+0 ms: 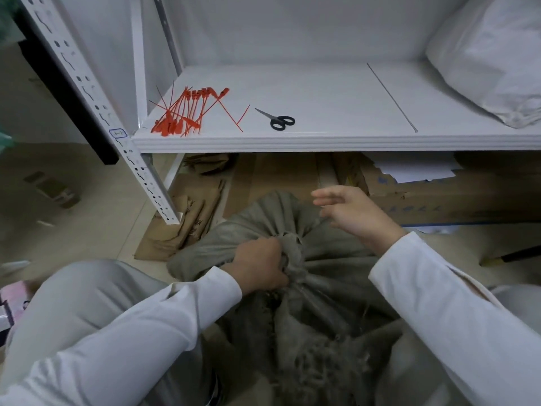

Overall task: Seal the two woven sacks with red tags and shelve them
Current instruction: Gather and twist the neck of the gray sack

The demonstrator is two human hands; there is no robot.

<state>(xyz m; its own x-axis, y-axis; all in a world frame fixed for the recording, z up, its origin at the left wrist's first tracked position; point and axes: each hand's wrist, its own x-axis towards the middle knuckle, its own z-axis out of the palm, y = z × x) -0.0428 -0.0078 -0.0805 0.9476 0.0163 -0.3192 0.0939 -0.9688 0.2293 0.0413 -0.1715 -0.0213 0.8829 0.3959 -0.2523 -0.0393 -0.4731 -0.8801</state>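
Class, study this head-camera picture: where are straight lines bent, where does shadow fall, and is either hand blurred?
Head view: the shelf bows and the perforated post slants, wide-angle distortion. Head view: shadow falls below the shelf, over the cardboard box. Head view: the right hand is slightly smeared at its fingers; the left hand gripping the sack looks sharper.

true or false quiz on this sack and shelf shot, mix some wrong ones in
1. The left hand grips the gathered neck of the grey sack. True.
2. The right hand holds a red tag. False: it is open and empty; the red tags lie on the shelf.
3. The scissors lie on the shelf, right of the red tags. True.
4. A tag already seals the grey sack. False: no tag shows on its neck.
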